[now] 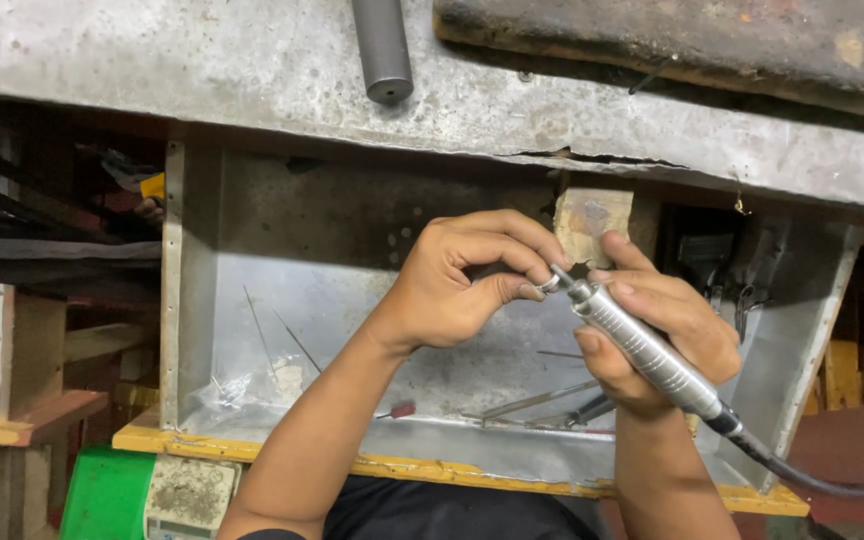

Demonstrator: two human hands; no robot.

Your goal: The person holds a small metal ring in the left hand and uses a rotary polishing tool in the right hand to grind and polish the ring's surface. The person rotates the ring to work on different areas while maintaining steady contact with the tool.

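I'm pinching a small metal piece [548, 284] in my left hand [462, 285] fingers while my right hand [652, 335] is gripping the rotary handpiece [642, 348]; its tip risks slipping onto a fingertip.

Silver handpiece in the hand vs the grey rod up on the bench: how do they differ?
Handpiece: bright, knurled, lies slanted, gripped by the right hand, with a black cable at its tail. The left hand pinches at its tip. Grey rod: dull, smooth, thicker, lies free on the bench top, nearly upright in the picture, no cable. Both are metal cylinders.
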